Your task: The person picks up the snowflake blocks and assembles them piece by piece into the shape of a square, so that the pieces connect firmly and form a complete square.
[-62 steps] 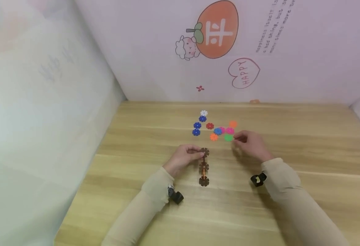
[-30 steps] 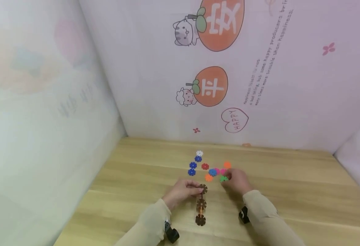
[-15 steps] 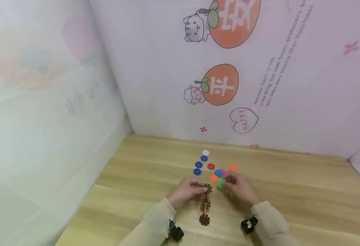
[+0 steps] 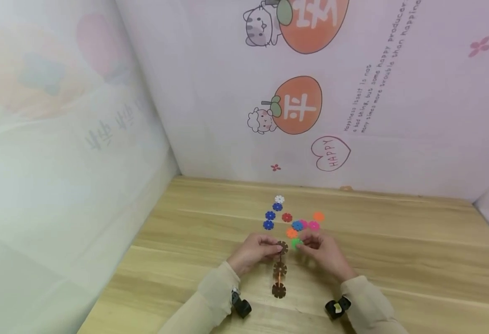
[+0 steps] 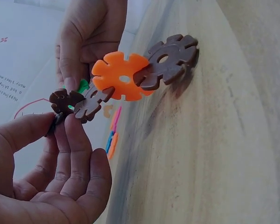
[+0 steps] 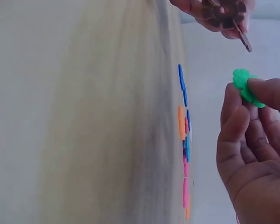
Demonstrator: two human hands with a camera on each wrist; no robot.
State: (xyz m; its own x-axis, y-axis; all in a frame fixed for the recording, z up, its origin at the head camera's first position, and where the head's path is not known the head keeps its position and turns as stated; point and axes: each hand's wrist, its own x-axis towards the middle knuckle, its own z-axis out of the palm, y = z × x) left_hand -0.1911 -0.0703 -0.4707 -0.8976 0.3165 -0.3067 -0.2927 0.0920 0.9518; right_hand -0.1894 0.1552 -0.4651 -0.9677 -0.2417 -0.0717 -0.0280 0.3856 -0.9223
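My left hand (image 4: pixel 250 253) pinches one end of a chain of interlocking snowflake discs (image 4: pixel 279 269). The chain is brown with one orange disc (image 5: pixel 109 70) set crosswise in it. Its lowest brown disc (image 5: pixel 175 58) is close to the tabletop; contact is hard to tell. Between thumb and fingers, my right hand (image 4: pixel 328 255) pinches a green snowflake disc (image 6: pixel 243 81), held up just right of the chain's upper end. A small gap separates the green disc from the chain in the right wrist view. Fingers partly cover the brown disc at the pinched end.
Loose discs lie flat farther back on the wooden table (image 4: pixel 202 204): several blue (image 4: pixel 270 215), one white (image 4: pixel 279 199), one red (image 4: pixel 286 217), orange (image 4: pixel 318 216) and pink (image 4: pixel 314 225). A light blue disc (image 4: pixel 297 225) touches a pink one. A printed wall sheet (image 4: pixel 219 116) stands behind.
The right hand has taken the green disc from the table and brought it left, near the chain. The left hand keeps its hold on the chain. The head view has tilted upward.
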